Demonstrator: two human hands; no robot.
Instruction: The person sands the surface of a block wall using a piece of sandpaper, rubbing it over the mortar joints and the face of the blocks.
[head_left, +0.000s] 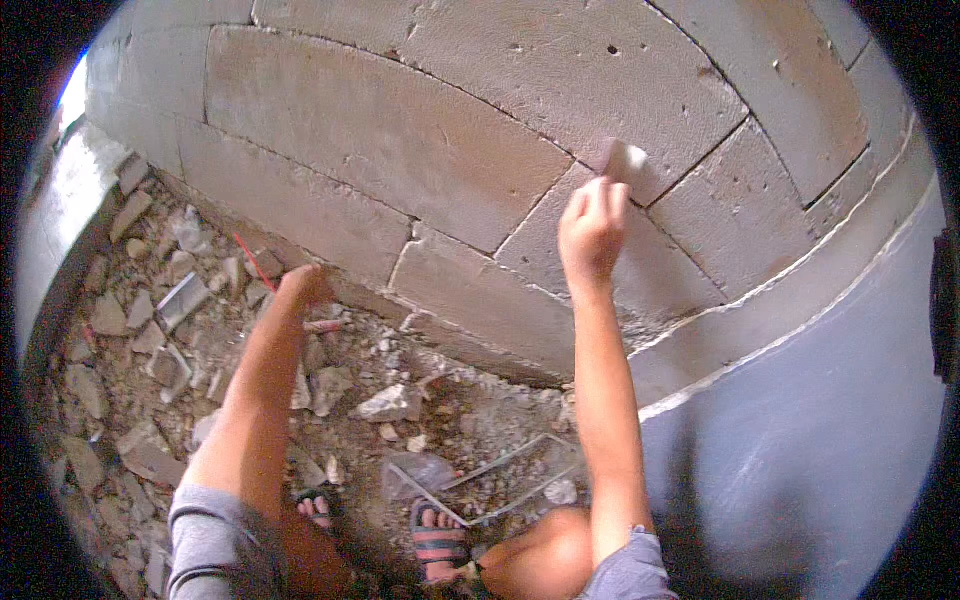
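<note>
My right hand (594, 232) is closed round a small flat scraper (626, 160), whose pale, slightly blurred blade lies against the block wall (390, 140) near a joint between large grey-brown blocks. Lower down on the left, my left hand (303, 285) is close to the foot of the wall, above the rubble. Its fingers are mostly hidden and blurred, so whether it holds anything does not show. A thin red strip (255, 262) sticks up just left of that hand.
Broken masonry (150, 450) covers the ground at left and below the wall. A bent light metal frame (510, 462) and a clear plastic bag (418, 476) lie near my sandalled feet (438, 540). A smooth blue-grey wall (800, 420) adjoins at right.
</note>
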